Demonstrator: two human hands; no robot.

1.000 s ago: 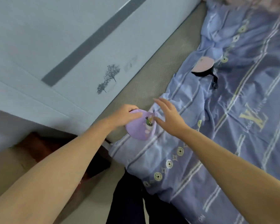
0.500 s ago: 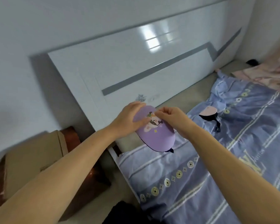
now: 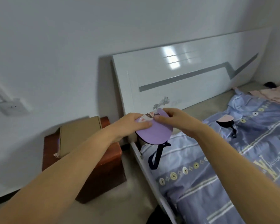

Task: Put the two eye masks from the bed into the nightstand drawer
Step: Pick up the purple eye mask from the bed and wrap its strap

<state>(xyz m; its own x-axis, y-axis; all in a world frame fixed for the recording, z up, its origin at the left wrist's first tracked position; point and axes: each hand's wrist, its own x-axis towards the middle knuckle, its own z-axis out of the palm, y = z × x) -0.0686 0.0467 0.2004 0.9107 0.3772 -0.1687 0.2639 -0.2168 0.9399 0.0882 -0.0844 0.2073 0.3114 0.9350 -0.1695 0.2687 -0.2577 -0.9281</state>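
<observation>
I hold a purple eye mask (image 3: 153, 134) with a cartoon print in the air above the bed's left edge. My left hand (image 3: 132, 125) pinches its left end and my right hand (image 3: 173, 119) grips its upper right end. Its dark strap (image 3: 155, 156) dangles below. A second eye mask (image 3: 225, 121), pink with black backing, lies on the blue striped bedcover (image 3: 217, 167) further right. The reddish-brown nightstand (image 3: 103, 172) stands left of the bed; no open drawer shows.
A brown cardboard box (image 3: 78, 135) lies on the nightstand top. The white headboard (image 3: 176, 78) leans along the wall. A wall socket (image 3: 12, 106) sits at far left. A pink blanket (image 3: 275, 94) lies at the far right of the bed.
The purple mask has been lifted off the bed with both hands and carried left. The view swung up and left, bringing the nightstand and wall into sight.
</observation>
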